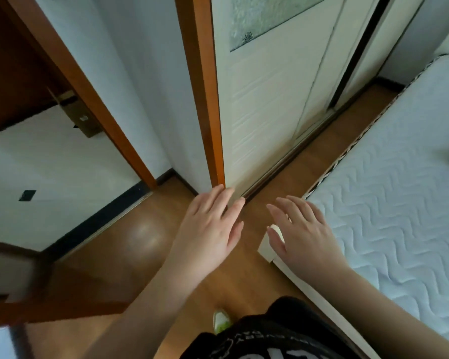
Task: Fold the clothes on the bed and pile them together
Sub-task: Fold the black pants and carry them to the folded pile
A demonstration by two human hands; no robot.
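Brown wooden bedroom floor (130, 255) underfoot; white quilted bed (389, 203) rightward, nearer right grip (305, 229); left grip (210, 224) likewise flat-fingered, empty; clothes unseen.

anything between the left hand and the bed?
Head view: only the right hand and bare wood floor lie between the left hand and the bed.

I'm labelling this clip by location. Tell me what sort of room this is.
Most likely a bedroom in a home. A bed with a bare quilted mattress fills the right side, a pale wardrobe with sliding doors stands opposite it across a strip of wooden floor, and an open doorway leads out on the left.
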